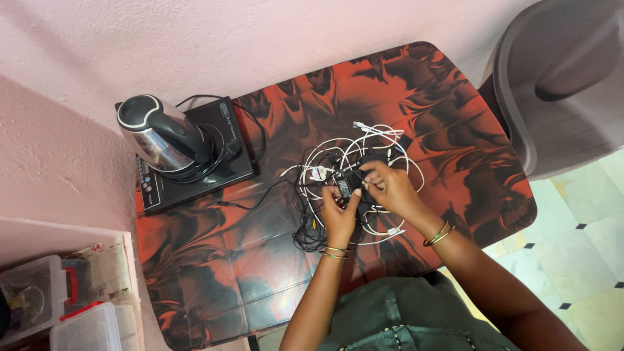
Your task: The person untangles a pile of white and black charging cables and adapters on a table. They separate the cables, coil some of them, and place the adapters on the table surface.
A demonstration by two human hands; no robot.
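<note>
Both hands, left (339, 218) and right (389, 188), pinch a black adapter (348, 184) over tangled cables (364, 146), fingers closed to steady it above the tabletop (260, 260).

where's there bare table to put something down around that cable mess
Free: the near-left table corner, between the cooktop with its kettle and the left hand; also the far right end towards the chair. Crowded: the middle, where both hands, right hand included, work in the cables.

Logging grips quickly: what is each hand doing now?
Left hand: closed on a black adapter.
Right hand: closed on the tangled cables.
</note>
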